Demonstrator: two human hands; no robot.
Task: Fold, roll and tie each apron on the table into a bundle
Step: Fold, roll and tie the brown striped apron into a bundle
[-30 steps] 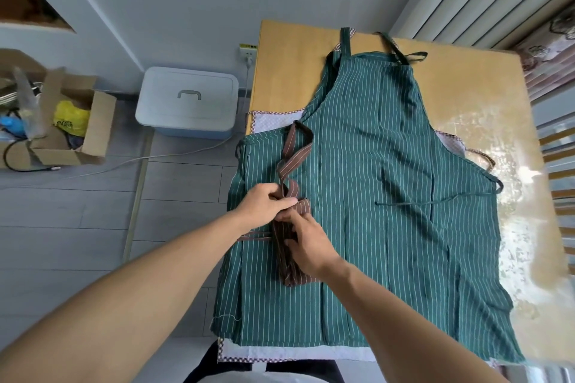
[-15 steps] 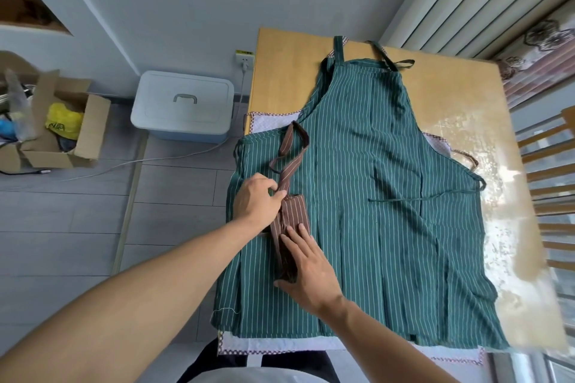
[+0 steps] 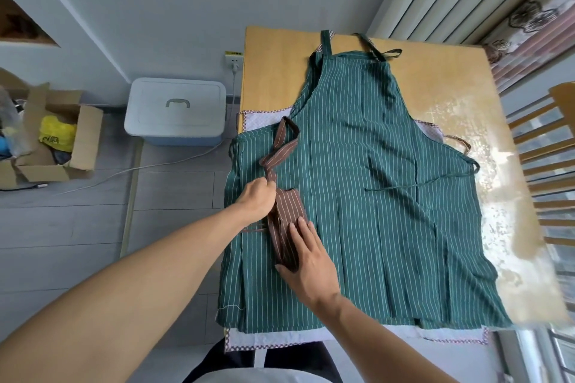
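The brown roll [image 3: 287,221], a rolled brown striped apron, lies on the green apron [image 3: 367,196], which is spread flat on the counter [image 3: 273,65]. A white apron [image 3: 264,120] lies under the green one, and only its edges show.

The right hand [image 3: 306,261] lies flat on the roll with straight fingers and holds nothing. I think it presses the roll down so that the roll does not open or slide while the tie is pulled. The left hand [image 3: 256,199] has its grip closed around the strap [image 3: 281,151], just at the far end of the roll. The strap goes from this hand away over the green cloth and makes a loop there. A thin piece of strap [image 3: 256,230] also comes out at the left side of the roll, so it seems the strap already goes around the roll.

The step in hand looks like the tying of this first bundle. The green and white aprons are not folded yet, so most of the task is left.

On the floor at the left stand a white bin [image 3: 175,110] and a carton [image 3: 46,146].
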